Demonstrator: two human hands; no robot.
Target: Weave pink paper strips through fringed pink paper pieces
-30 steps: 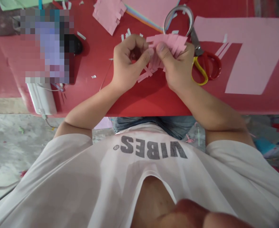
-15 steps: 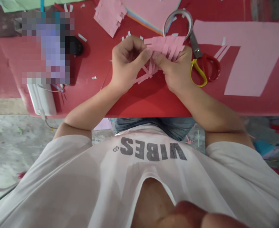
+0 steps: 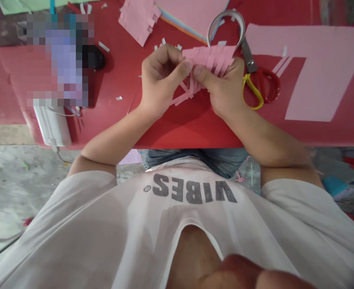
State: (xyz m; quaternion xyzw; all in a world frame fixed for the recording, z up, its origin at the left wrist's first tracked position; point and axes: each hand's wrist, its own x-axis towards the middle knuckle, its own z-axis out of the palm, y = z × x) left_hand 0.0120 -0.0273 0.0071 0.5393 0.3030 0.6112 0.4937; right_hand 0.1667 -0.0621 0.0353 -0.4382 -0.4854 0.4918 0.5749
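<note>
Head view: the left hand (image 3: 161, 78) and right hand (image 3: 222, 86) grip woven pink paper strips (image 3: 210, 56) between thumbs and fingers, over a red table (image 3: 189, 132), with scissors (image 3: 259, 88) just right.

The left hand (image 3: 161, 80) and right hand (image 3: 222, 86) pinch a fringed pink paper piece (image 3: 210, 56) at centre frame; red-and-yellow-handled scissors (image 3: 260, 78) lie just right, on the red bench (image 3: 177, 128).
</note>
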